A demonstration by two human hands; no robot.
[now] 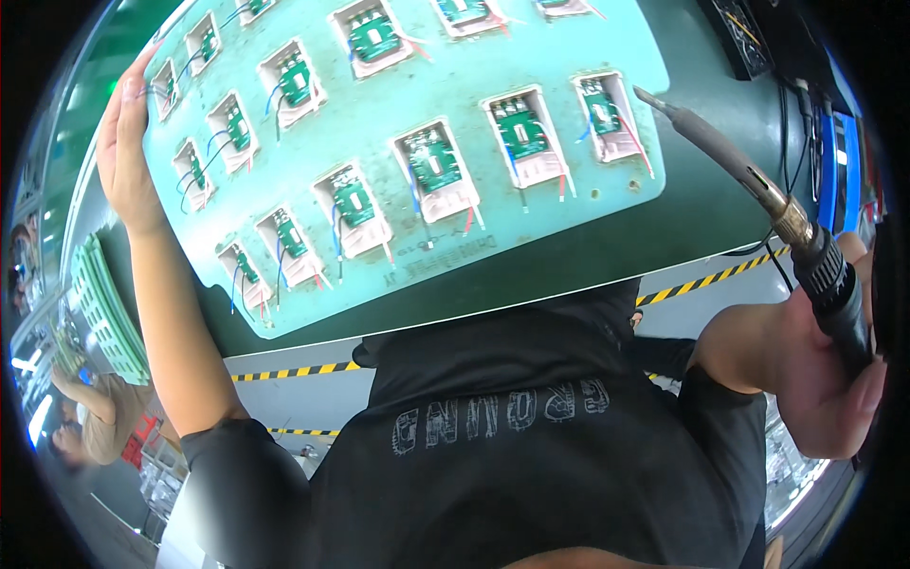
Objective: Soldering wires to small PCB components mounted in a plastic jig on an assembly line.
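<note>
A light-green panel (360, 133), its top running past the picture's edge, lies tilted on a dark green tabletop. Rows of cut-outs in it hold white housings, each with a small green circuit board (433, 168) and blue, red and dark wires. My left hand (130, 175) grips the panel's left edge, its fingers along the rim. At the right my right hand (820, 379) is closed round the black handle of a soldering iron (730, 166). The iron's tip points up and left, close to the panel's right edge beside the nearest housing; whether it touches cannot be told.
Green slatted trays (109, 308) stand at the left, with another person (104, 412) beyond them. A black box (744, 38) with thin tools sits at the far right, near dark cables (785, 142) and a blue object (841, 171). Yellow-black tape (294, 373) marks the floor past the table edge.
</note>
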